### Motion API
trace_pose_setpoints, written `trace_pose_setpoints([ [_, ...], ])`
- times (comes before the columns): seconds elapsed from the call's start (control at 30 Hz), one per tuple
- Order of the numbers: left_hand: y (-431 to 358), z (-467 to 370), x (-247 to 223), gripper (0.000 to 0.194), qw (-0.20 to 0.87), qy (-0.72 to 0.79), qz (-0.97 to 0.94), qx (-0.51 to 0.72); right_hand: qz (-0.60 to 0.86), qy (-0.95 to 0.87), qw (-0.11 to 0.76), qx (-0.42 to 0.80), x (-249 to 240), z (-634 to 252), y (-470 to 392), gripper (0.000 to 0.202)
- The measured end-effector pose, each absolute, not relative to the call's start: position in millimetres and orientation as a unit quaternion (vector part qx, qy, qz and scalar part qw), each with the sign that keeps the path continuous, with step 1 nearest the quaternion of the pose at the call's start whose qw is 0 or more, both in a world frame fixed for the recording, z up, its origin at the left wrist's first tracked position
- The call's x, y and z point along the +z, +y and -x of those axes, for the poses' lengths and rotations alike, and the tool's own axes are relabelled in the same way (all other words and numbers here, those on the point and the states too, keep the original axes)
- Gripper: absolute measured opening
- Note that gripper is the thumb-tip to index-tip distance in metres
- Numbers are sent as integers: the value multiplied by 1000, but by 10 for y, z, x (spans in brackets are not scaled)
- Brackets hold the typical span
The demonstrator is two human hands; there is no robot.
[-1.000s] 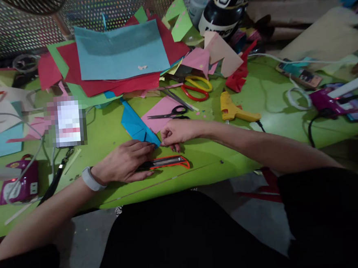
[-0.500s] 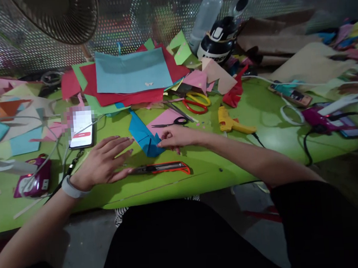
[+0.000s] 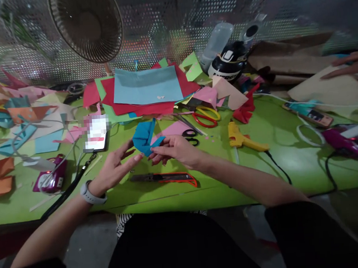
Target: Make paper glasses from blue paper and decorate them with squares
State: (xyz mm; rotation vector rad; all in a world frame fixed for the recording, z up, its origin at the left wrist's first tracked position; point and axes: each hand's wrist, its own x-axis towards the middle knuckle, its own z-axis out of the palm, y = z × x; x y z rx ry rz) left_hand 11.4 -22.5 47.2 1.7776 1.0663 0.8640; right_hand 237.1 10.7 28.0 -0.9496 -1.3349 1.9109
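My right hand (image 3: 175,150) pinches the lower right part of a folded blue paper (image 3: 144,136) and holds it tilted over the green table (image 3: 171,195). Just left of the paper is my left hand (image 3: 119,160), its thumb and fingers apart and nothing in its grasp. An orange and black box cutter (image 3: 166,177) lies below both hands. Behind my right hand are a pink paper (image 3: 174,129) and black-handled scissors (image 3: 192,138), partly covered.
A yellow glue gun (image 3: 245,138) lies to the right, a phone (image 3: 97,133) to the left. Behind are stacked papers (image 3: 146,85), red and yellow scissors (image 3: 207,116), a black-lidded jar (image 3: 229,61) and a fan (image 3: 87,30). Another person's hand (image 3: 349,67) is at far right.
The blue paper has been turned and raised in my right hand. My left hand has rotated, its thumb now up beside the paper. The camera view has shifted, and another person's hand shows at the right.
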Motion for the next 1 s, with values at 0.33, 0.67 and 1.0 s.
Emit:
trace_pose_setpoints([
  [0.33, -113, -263, 384, 40, 505, 407, -582, 490, 315, -583, 321, 676, 511, -2430, 49, 38],
  [0.67, 411, -13, 430, 61, 599, 440, -575, 341, 264, -904, 336, 23, 299, -3164, 260, 46],
  [1.0, 989, -173, 63, 42, 537, 519, -640, 180, 66, -979, 186, -42, -76, -2904, 217, 31],
])
